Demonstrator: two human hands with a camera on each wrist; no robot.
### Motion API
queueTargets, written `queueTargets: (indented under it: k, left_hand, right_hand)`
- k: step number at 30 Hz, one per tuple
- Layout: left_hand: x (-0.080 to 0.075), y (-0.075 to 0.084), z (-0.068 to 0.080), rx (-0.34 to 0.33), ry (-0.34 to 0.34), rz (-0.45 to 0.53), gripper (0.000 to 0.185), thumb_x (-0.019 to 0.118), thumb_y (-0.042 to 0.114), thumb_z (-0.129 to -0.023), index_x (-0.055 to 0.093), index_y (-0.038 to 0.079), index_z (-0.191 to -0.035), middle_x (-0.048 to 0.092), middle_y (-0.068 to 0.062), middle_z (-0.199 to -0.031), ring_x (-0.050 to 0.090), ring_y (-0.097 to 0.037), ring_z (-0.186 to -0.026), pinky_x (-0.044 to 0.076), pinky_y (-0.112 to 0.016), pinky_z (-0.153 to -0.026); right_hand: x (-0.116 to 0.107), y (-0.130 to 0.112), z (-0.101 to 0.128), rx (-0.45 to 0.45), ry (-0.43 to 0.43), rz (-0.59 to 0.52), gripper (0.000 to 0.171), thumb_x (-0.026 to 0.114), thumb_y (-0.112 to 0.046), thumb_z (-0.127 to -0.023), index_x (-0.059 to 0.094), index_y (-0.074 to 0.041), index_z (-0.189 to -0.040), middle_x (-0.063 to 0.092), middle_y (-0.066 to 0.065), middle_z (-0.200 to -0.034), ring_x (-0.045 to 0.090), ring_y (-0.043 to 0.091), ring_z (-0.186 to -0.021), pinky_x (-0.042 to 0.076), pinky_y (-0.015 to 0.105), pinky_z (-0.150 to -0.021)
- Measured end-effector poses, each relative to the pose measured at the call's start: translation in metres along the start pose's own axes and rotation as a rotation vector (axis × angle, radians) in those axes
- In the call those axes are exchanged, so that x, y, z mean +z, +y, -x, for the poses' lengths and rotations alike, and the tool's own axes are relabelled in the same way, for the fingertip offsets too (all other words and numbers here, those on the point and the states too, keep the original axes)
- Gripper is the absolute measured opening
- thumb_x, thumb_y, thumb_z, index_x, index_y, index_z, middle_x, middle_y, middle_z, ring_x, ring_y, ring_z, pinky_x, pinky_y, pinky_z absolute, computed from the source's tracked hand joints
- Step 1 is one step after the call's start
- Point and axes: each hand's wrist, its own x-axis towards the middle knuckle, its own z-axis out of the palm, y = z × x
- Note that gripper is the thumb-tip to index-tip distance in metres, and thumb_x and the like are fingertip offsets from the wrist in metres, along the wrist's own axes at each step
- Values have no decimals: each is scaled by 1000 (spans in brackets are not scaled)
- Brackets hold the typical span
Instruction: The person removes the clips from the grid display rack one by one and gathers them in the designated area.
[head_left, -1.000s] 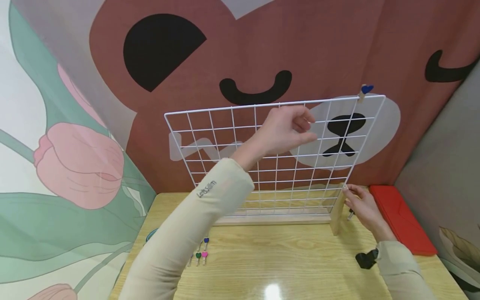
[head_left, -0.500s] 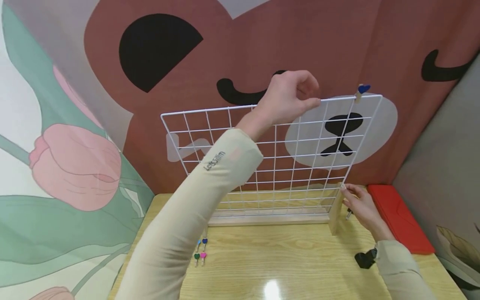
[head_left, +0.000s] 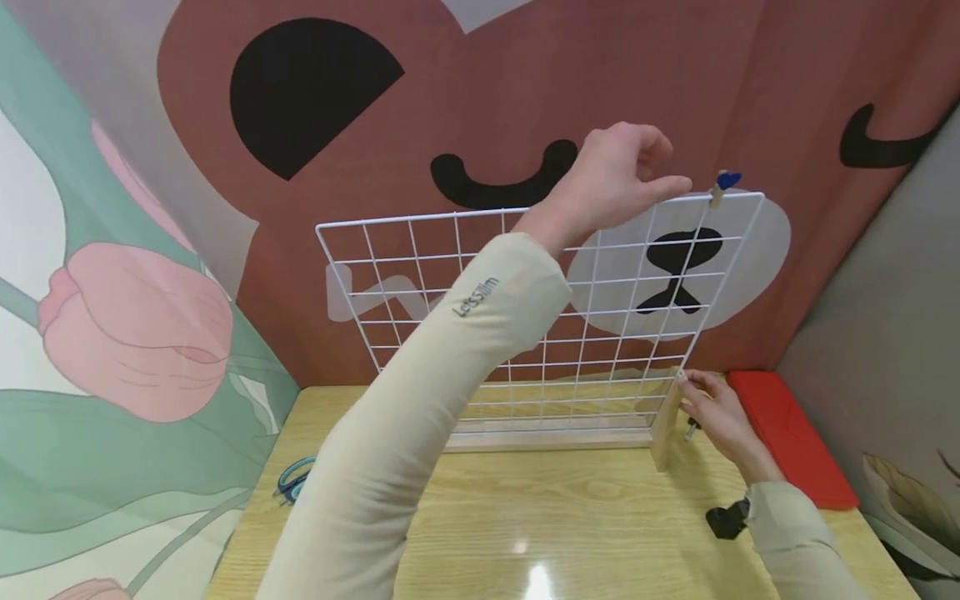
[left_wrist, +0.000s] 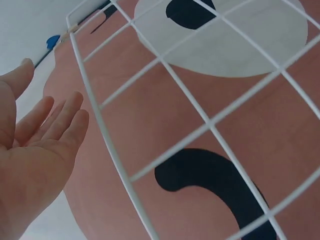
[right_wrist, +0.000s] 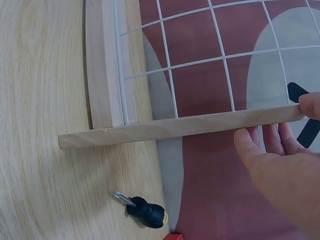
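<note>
A white wire grid panel (head_left: 420, 275) stands upright in a wooden base (head_left: 547, 440) on the table. My left hand (head_left: 666, 177) is raised to the panel's top rail, just left of a blue heart clip (head_left: 724, 183) pegged on that rail. In the left wrist view this hand (left_wrist: 50, 100) is relaxed and holds nothing, with the rail (left_wrist: 95, 115) beside its fingers and the blue clip (left_wrist: 52, 41) beyond. My right hand (head_left: 693, 392) pinches the top of the wooden side foot (right_wrist: 175, 127) between thumb and fingers (right_wrist: 260, 142).
A small black-handled screwdriver (right_wrist: 145, 211) lies on the table behind the foot. A red box (head_left: 787, 433) sits at the right rear corner. Blue-handled scissors (head_left: 292, 477) lie at the table's left edge. Patterned cloth walls close in the back and sides.
My left hand rose from the middle of the grid to its top rail and moved right toward the blue clip. My arm now covers the small clips on the table. The right hand stayed.
</note>
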Motion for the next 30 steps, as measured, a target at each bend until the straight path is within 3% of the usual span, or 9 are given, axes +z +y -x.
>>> queueTargets:
  k: [9,14,17,23,27,30]
  left_hand:
    - [13,12,-9,-29,-55,-40,62,65,45,-89,48,18,-141,52,8,-135,48,-2,-118,35,-8,-93]
    - [23,18,-11,5,-135,-132,58,61,39,-93,44,18,-144,48,8,-140,44,-2,-124,32,-8,-97]
    - [29,20,-12,47,-168,-159,47,58,32,-96,49,18,-140,50,7,-138,43,-1,-125,33,-8,-96]
    - [33,24,-12,58,-166,-91,30,58,25,-97,59,17,-126,55,6,-132,47,-1,-122,36,-8,-93]
    - [34,26,-13,35,-145,-109,43,57,28,-97,49,17,-138,48,6,-140,45,-1,-122,37,-8,-93]
    - [37,28,-15,23,-130,-100,48,57,30,-97,45,15,-142,50,5,-136,49,-2,-113,40,-8,-86]
  right_hand:
    - [-2,-1,4,0,6,-7,57,41,-31,-103,30,15,-135,36,21,-128,45,-10,-95,48,14,-82]
    - [-1,0,7,-5,22,-14,54,43,-28,-103,33,16,-133,39,18,-123,48,-8,-94,48,13,-80]
    - [0,1,9,-2,24,-3,54,43,-28,-103,34,16,-133,39,20,-124,47,-9,-93,48,12,-79]
    - [-1,0,10,-12,27,9,56,43,-29,-103,33,16,-134,39,23,-127,47,-11,-93,47,12,-79]
    - [0,-2,9,-17,33,10,55,44,-29,-103,34,16,-134,40,22,-125,48,-10,-93,48,13,-80]
    - [2,-3,10,-11,34,11,55,43,-29,-103,35,16,-134,41,21,-124,48,-10,-93,48,13,-81]
